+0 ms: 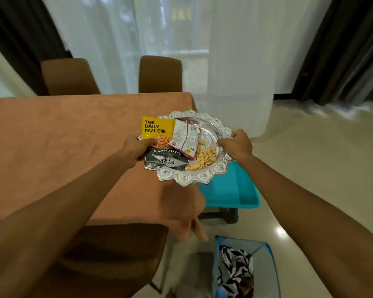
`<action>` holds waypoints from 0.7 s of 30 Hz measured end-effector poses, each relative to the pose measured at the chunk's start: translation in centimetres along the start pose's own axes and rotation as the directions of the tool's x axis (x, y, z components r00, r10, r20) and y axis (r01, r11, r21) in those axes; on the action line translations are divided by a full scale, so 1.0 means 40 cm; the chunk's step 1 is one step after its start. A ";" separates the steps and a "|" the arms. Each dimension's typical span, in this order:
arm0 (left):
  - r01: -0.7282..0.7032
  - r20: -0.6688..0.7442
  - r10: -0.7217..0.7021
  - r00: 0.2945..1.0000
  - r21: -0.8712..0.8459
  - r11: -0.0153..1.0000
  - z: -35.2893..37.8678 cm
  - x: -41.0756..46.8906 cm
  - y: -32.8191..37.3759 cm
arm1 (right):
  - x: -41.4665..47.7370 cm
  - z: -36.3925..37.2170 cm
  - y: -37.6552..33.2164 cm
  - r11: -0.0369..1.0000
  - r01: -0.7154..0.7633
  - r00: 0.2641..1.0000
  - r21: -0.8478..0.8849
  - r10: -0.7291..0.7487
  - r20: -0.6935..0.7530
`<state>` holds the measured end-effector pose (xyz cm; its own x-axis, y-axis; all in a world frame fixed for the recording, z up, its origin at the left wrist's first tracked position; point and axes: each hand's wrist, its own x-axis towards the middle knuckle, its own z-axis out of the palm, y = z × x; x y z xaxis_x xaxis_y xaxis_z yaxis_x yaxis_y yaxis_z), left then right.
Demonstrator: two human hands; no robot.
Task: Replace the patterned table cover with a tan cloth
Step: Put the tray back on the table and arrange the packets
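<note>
A tan cloth (pixel 63 143) covers the table, hanging over its right edge. I hold an ornate silver tray (pixel 187 179) in the air above the table's right edge. My left hand (pixel 136 150) grips its left rim, thumb on a yellow almond packet (pixel 156 129). My right hand (pixel 237 145) grips the right rim. The tray carries snack packets and loose nut shells (pixel 204 157). The black-and-white patterned cover (pixel 235 269) lies bunched in a blue mesh basket (pixel 269 276) on the floor at the lower right.
A turquoise stool (pixel 230 190) stands right of the table, under the tray. Two brown chairs (pixel 159 74) stand at the far side, and another (pixel 108 254) is tucked in at the near side. Sheer curtains hang behind; glossy floor lies to the right.
</note>
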<state>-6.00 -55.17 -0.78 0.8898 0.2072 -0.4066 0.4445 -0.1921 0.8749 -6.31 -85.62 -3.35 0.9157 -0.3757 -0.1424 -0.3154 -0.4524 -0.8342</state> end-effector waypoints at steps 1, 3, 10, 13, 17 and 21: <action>-0.004 -0.020 0.004 1.000 -0.002 1.000 -0.059 -0.008 -0.013 | -0.014 0.042 -0.031 1.000 0.021 1.000 0.004 -0.021 0.020; -0.009 -0.071 0.008 0.997 -0.016 1.000 -0.182 -0.019 -0.044 | -0.056 0.137 -0.095 0.998 0.069 0.995 -0.012 -0.068 0.074; -0.001 -0.217 -0.015 0.976 -0.071 0.997 -0.632 -0.050 -0.186 | -0.245 0.506 -0.302 0.983 0.179 0.967 -0.029 -0.170 0.191; 0.015 -0.247 -0.036 0.968 -0.085 0.996 -0.825 -0.055 -0.272 | -0.352 0.671 -0.390 0.981 0.188 0.959 -0.047 -0.173 0.225; 0.023 -0.258 -0.048 0.965 -0.099 0.995 -1.055 -0.047 -0.370 | -0.467 0.879 -0.470 0.980 0.194 0.956 -0.053 -0.177 0.232; 0.021 -0.273 -0.041 0.961 -0.076 0.997 -1.272 -0.037 -0.432 | -0.574 1.065 -0.553 0.986 0.163 0.954 -0.013 -0.155 0.257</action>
<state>-20.23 -3.34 -1.93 0.8086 0.4691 -0.3550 0.4541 -0.1140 0.8836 -9.75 -32.52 -4.33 0.9863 -0.0810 -0.1437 -0.1648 -0.5181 -0.8393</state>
